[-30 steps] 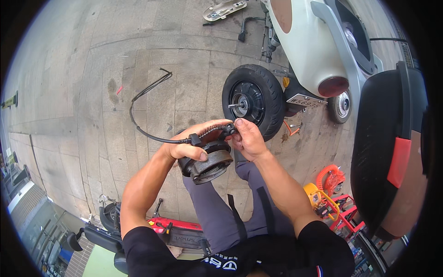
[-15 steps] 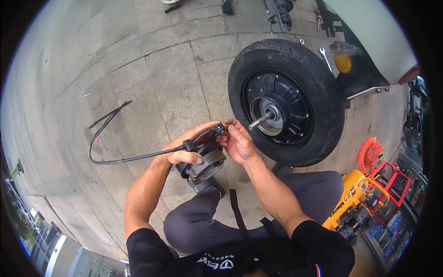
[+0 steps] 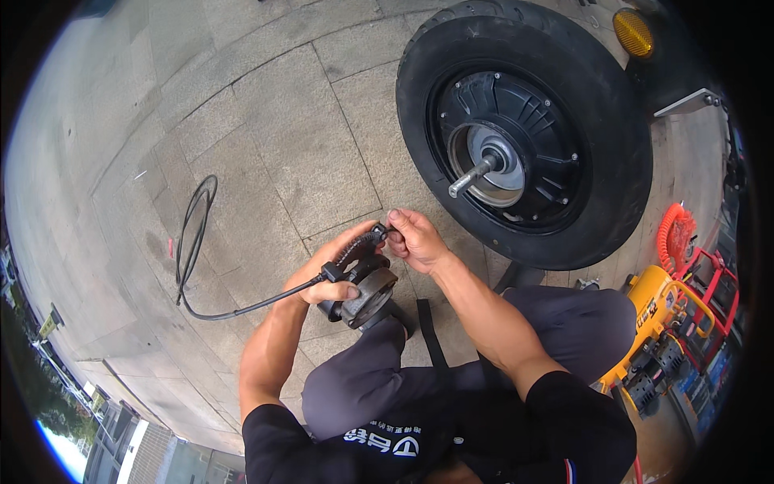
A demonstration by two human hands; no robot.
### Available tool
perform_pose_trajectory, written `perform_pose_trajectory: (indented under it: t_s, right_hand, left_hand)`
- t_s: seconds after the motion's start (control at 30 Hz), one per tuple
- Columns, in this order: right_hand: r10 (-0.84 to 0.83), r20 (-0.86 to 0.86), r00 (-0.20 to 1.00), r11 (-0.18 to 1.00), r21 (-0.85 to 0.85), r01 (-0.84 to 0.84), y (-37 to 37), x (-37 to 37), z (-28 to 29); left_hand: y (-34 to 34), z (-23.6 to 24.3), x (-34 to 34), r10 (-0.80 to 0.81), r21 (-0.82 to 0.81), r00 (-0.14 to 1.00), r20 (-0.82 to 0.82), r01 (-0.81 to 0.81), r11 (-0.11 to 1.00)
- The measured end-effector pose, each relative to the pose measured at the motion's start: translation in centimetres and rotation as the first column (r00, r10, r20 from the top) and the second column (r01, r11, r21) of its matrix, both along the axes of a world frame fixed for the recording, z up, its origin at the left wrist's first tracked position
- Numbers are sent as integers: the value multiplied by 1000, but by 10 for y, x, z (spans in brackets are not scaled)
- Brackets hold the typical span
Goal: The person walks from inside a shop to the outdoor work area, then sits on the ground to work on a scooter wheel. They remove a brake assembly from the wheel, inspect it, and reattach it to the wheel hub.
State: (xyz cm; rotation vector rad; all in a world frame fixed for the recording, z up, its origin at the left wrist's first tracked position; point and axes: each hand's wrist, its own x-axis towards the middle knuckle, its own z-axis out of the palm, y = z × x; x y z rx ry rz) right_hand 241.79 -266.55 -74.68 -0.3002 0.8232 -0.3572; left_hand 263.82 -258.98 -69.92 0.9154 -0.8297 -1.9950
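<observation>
I have my left hand wrapped round a dark metal brake drum assembly, its thumb lying across the round face. A black cable runs from the assembly in a long loop to the left, with a spring along its upper part. My right hand pinches at the small fitting at the cable's upper end; what exactly is between its fingertips is too small to make out. Just beyond my hands stands a black tyred hub-motor wheel with a silver axle sticking out toward me.
A scooter body with an amber reflector is at the top right. A yellow compressor, a coiled orange hose and a red metal frame stand at the right. Underneath is stone paving; my bent knees are below my hands.
The view has come lower and nearer the wheel, which now looks much larger. My legs are more bent. Both hands remain on the assembly, and the cable's loop has shifted.
</observation>
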Motion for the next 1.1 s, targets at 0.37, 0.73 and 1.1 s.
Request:
perform_pose_trajectory:
  t_s: [0.37,0.73,1.1]
  right_hand:
    - [-135,-838,529,414,-533,-738,4,-42,-74]
    - [188,20,982,847,-510,-151,11,-25,18]
    - [-22,109,994,945,-322,56,30,-12,11]
  left_hand:
    - [28,21,-17,79,-70,994,70,-74,995]
    - [34,21,-39,103,-83,985,136,-93,992]
    - [42,18,-39,184,67,983,-10,-183,981]
